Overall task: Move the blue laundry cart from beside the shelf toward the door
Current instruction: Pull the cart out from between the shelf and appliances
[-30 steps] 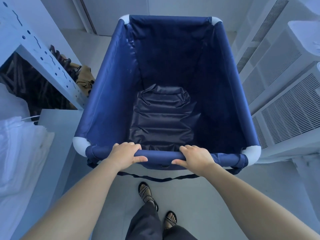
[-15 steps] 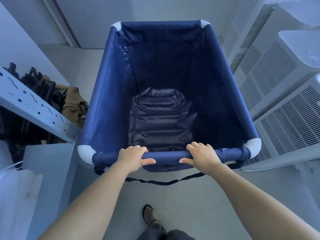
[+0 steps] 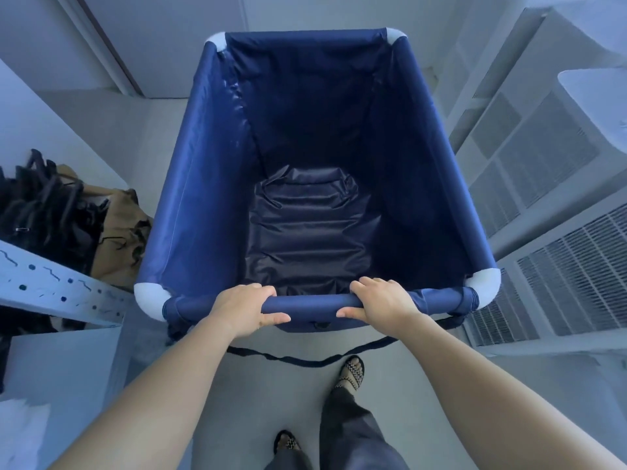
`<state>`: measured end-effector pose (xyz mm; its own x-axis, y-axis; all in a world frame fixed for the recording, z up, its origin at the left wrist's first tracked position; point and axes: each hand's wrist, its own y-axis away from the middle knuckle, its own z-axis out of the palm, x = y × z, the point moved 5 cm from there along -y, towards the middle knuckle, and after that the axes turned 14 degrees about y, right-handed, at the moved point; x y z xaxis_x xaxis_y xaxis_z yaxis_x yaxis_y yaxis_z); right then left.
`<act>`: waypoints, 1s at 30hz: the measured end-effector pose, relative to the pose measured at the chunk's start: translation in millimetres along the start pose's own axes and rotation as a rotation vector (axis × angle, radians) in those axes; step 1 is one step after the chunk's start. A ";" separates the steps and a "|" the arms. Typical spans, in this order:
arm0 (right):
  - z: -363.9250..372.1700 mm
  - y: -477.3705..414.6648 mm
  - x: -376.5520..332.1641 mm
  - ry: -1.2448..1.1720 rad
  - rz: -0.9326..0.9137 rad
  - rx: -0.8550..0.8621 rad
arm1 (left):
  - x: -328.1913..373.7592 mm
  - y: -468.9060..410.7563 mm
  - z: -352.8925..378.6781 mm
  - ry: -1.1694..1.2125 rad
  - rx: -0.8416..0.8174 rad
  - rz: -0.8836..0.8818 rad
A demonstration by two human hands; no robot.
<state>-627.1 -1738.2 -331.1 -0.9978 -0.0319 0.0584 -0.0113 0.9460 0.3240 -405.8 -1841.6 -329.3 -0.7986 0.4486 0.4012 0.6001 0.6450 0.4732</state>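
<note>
We grip the cart's (image 3: 203, 212) near rail with both hands (image 3: 246, 308) (image 3: 383, 305); the shelf (image 3: 61, 293) slides back, so we're advancing doorward.

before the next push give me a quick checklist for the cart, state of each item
1. Left hand wrapped on the near rail: ok.
2. Right hand wrapped on the same rail: ok.
3. Blue laundry cart empty, only its wrinkled liner inside: ok.
4. Gap to the shelf on the left: ok, narrow.
5. Gap to the white vented units on the right: cannot tell, near corner looks very close.
6. Loose strap hanging under the rail near the sandalled foot: not ok, trip risk.
</note>
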 end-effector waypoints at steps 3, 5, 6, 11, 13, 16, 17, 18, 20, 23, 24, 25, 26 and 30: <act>-9.8 -27.4 14.8 -0.031 -0.036 -0.036 | 0.6 -25.9 -17.0 -0.048 0.016 -0.050; -15.2 -44.9 25.6 -0.050 -0.075 -0.053 | 0.1 -45.3 -28.6 -0.049 -0.039 -0.100; -18.1 -52.6 30.5 -0.055 -0.094 -0.055 | -0.9 -54.4 -34.1 -0.037 -0.070 -0.127; -34.7 -85.0 57.8 0.027 -0.149 -0.008 | -0.5 -92.3 -61.7 -0.042 -0.013 -0.162; -38.7 -96.2 68.9 0.085 -0.116 -0.001 | 0.4 -104.7 -69.7 -0.033 0.017 -0.168; -44.1 -117.0 82.9 0.101 -0.078 -0.026 | -1.8 -126.8 -83.5 -0.005 0.000 -0.181; -45.9 -124.9 86.8 0.092 -0.084 -0.035 | -3.0 -134.6 -88.3 0.002 -0.008 -0.182; -47.8 -133.1 90.5 0.085 -0.090 -0.042 | -4.1 -142.3 -93.3 0.005 -0.017 -0.182; -51.7 -150.0 99.3 0.081 -0.092 -0.047 | -6.0 -158.4 -103.5 0.010 -0.034 -0.185; -59.7 -177.4 113.4 0.078 -0.081 -0.036 | -7.4 -184.9 -121.4 0.022 -0.046 -0.186; -62.6 -186.4 118.3 0.078 -0.077 -0.033 | -7.6 -194.3 -127.4 0.024 -0.050 -0.185; -65.5 -195.6 123.0 0.077 -0.071 -0.032 | -8.0 -203.7 -133.5 0.023 -0.056 -0.184; -68.6 -204.7 127.6 0.076 -0.063 -0.033 | -8.4 -213.1 -139.3 0.021 -0.062 -0.184; -80.1 -243.7 147.6 0.072 -0.022 -0.057 | -13.2 -251.3 -163.0 0.011 -0.051 -0.179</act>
<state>-766.3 -1999.3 -325.8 -0.9901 -0.0773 0.1175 -0.0273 0.9249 0.3792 -538.4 -2110.4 -325.7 -0.8926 0.3227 0.3150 0.4500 0.6818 0.5768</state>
